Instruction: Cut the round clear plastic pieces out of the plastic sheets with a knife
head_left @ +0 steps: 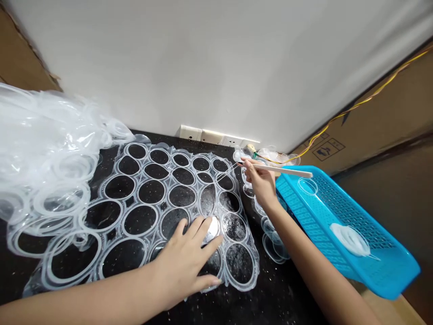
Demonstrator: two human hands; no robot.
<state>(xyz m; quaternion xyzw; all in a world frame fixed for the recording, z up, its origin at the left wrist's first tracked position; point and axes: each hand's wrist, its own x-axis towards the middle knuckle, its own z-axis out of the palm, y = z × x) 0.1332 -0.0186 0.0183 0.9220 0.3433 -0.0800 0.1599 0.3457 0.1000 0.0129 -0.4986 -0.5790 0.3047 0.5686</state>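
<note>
A smooth pale grey wall [203, 67] rises behind a glossy, speckled black countertop [284, 298]. Leftmost, a shiny, crumpled heap of translucent plastic [43, 135] lies piled. Next, a thin clear plastic sheet patterned with rounded rings [166, 192] lies flat; the left hand [192, 253] rests on it, fingers spread, gripping nothing. The right hand [260, 178] curls closed around a slim whitish rod [287, 170]. Rightmost, a blue perforated plastic basket [392, 280] holds thin translucent loops [350, 239].
</note>
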